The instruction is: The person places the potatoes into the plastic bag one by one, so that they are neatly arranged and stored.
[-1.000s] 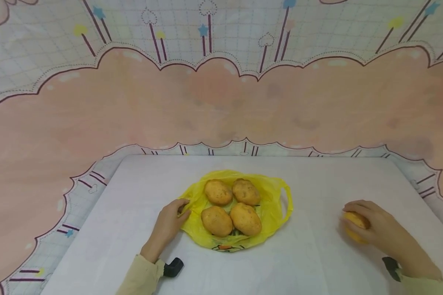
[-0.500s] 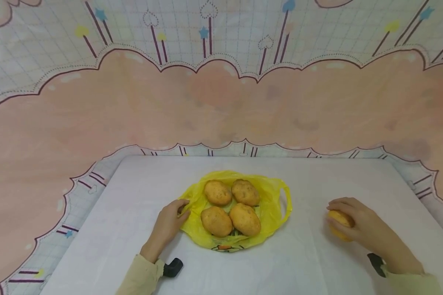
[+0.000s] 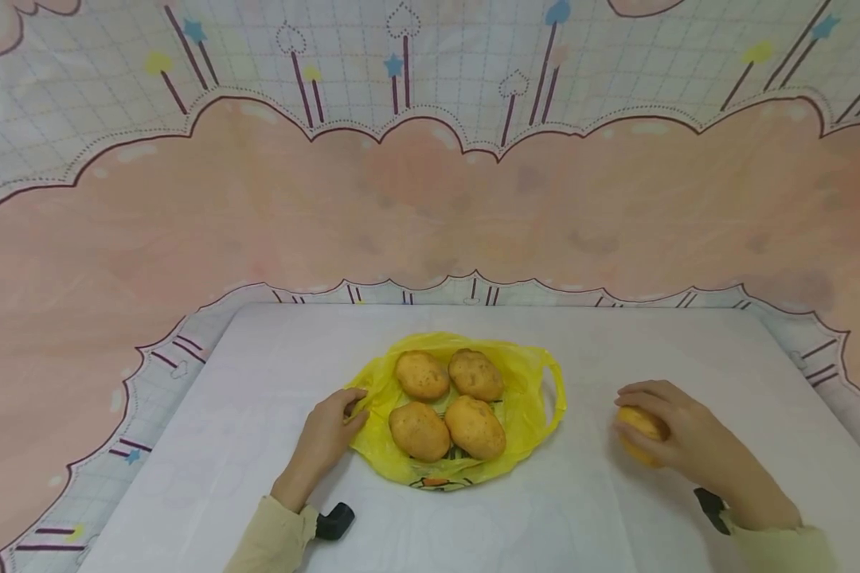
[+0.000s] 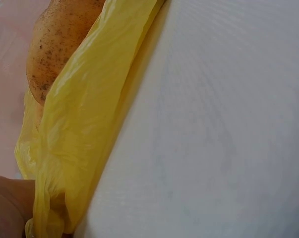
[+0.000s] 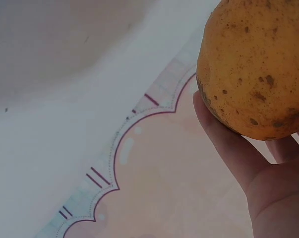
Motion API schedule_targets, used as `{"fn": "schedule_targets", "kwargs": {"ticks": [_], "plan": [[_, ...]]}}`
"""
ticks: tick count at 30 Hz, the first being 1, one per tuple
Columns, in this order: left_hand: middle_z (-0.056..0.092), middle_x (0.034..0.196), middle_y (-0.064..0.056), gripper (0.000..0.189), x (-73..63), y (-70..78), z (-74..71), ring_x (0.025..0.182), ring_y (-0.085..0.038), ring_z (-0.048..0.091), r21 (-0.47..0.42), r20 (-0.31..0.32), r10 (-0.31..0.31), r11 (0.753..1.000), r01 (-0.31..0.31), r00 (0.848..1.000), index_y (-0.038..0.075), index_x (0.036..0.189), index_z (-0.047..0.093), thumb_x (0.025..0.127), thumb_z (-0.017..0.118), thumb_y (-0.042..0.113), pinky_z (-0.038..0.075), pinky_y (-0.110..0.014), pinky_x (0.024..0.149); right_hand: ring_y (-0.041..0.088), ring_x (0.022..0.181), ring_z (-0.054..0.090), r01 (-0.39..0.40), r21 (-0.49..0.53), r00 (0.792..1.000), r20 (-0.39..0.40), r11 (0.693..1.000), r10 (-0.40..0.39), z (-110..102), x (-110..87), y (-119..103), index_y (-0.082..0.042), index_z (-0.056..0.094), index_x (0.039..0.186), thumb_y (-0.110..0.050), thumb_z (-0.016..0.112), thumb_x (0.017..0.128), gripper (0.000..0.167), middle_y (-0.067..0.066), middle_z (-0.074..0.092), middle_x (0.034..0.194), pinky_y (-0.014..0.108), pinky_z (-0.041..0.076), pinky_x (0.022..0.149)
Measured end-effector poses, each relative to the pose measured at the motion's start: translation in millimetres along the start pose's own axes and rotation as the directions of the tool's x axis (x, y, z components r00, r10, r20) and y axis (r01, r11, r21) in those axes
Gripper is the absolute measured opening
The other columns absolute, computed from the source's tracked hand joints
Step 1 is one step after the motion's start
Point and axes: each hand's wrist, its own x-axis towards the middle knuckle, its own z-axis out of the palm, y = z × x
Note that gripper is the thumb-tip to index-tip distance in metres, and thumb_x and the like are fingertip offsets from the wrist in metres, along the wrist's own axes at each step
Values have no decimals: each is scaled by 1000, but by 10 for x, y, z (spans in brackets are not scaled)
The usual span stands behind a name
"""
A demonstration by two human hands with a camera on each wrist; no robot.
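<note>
A yellow plastic bag (image 3: 526, 398) lies spread on the white table with several potatoes (image 3: 476, 427) on it. My left hand (image 3: 327, 426) pinches the bag's left edge between thumb and fingers. In the left wrist view the yellow plastic (image 4: 85, 114) rises beside a speckled potato (image 4: 52, 47), and part of the hand shows at the lower left corner. Right of the bag, my right hand (image 3: 677, 430) grips another potato (image 3: 641, 430). The right wrist view has that potato (image 5: 258, 69) large, with the thumb along its lower side; the other fingers are mostly hidden.
The bag's loop handle (image 3: 560, 390) points right, toward the right hand. A white table (image 3: 588, 517) reaches back to a patterned cloth backdrop (image 3: 430, 207). Black straps with small mounts (image 3: 335, 521) sit at both wrists.
My right hand has moved left with the potato, closer to the bag. The left hand has stayed at the bag's edge, and the potatoes on the bag have not moved.
</note>
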Motion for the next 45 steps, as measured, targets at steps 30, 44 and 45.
{"fn": "schedule_targets", "kwargs": {"ticks": [30, 44, 45], "plan": [[68, 104, -11, 32, -12, -5, 7, 89, -21, 60, -4, -12, -4, 1000, 4, 1000, -1, 120, 66, 91, 71, 9, 51, -40, 82, 15, 106, 59, 123, 117, 992, -16, 986, -122, 117, 558, -373, -15, 72, 107, -19, 85, 76, 34, -3, 63, 118, 3, 36, 94], [68, 105, -11, 32, 18, -41, 36, 89, -21, 59, 5, -16, -2, 1000, 2, 1000, -1, 121, 66, 91, 71, 10, 51, -40, 82, 18, 110, 62, 206, 176, 978, -28, 963, -205, 255, 783, -591, -12, 73, 107, -21, 82, 80, 30, -1, 65, 118, 28, 53, 92], [68, 104, -10, 32, 19, -39, 34, 89, -21, 59, 3, -17, -1, 1000, 1, 1000, 0, 121, 66, 91, 71, 10, 51, -40, 82, 18, 110, 62, 213, 176, 977, -32, 961, -211, 267, 794, -603, -12, 73, 107, -21, 82, 80, 29, -1, 65, 117, 28, 53, 93]]}}
